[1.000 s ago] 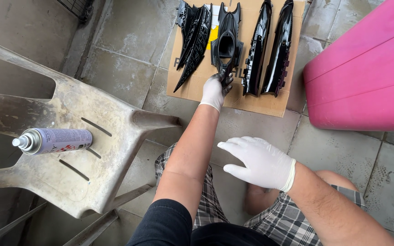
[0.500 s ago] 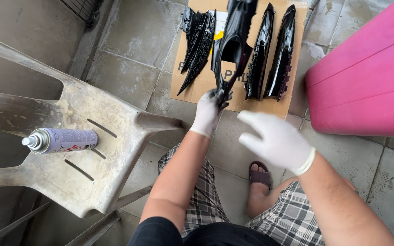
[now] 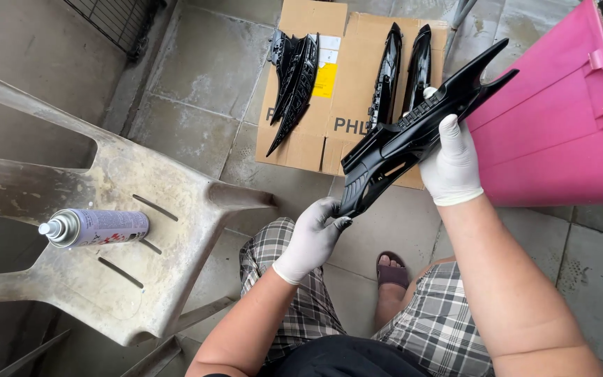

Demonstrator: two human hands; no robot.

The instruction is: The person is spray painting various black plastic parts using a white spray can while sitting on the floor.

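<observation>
Inspection step judged in hand: glossy black trim panel [image 3: 420, 132] was held off the cardboard sheet [image 3: 301, 150], gripped at 2 o'clock by gloved right hand [image 3: 450, 167], pinched at 7 o'clock by left hand [image 3: 312, 237]; a steady two-handed hold was called for next.

You are looking down on a floor of grey stone tiles [image 3: 211, 63] with dark grout lines, stained and damp-looking in patches. A weathered, dirty plastic chair [image 3: 176, 209] is standing at your left, its slotted seat facing up. A flattened cardboard box [image 3: 315, 139] is lying on the tiles ahead. A pink plastic bin [image 3: 560, 139] is sitting at the right edge, tilted in view. A dark wire grille [image 3: 116, 21] is showing at the top left. Soft, even daylight is falling everywhere, casting no hard shadows.
</observation>
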